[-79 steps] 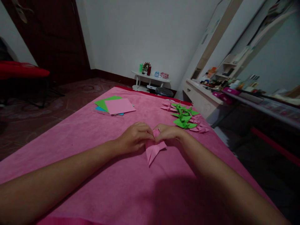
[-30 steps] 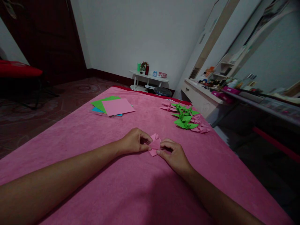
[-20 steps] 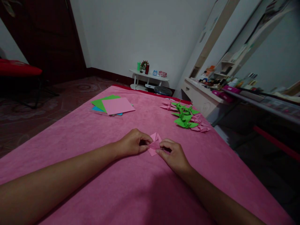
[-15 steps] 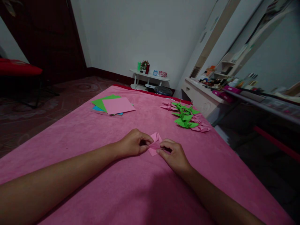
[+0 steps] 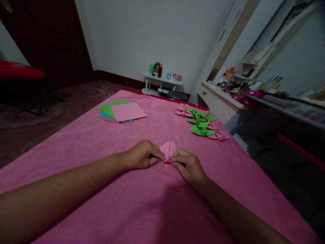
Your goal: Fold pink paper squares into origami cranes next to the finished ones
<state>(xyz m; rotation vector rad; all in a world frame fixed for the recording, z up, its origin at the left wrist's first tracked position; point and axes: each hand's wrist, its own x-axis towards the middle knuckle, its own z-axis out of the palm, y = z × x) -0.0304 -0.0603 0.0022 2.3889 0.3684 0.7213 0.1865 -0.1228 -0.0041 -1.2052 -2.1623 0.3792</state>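
Note:
A small folded piece of pink origami paper (image 5: 167, 149) is held between my two hands, just above or on the pink cloth (image 5: 122, 210); I cannot tell whether it rests there. My left hand (image 5: 147, 154) pinches its left edge between thumb and fingers. On the opposite side, my right hand (image 5: 189, 164) grips the right edge the same way. The paper has a centre slit and pointed flaps toward the far end. Fingertips cover parts of its lower edges.
Loose square sheets, a pink one (image 5: 129, 112) over a green one (image 5: 106, 108), lie at the far left. Several folded paper cranes, green (image 5: 201, 128) and pink (image 5: 181, 112), are grouped at the far right. Beyond stand a white shelf (image 5: 165, 79) and a dressing table (image 5: 220, 98).
My fingers have closed in on the paper's lower part, pressing both sides. More of its far, pointed flaps now shows, spread wider. The view has shifted slightly.

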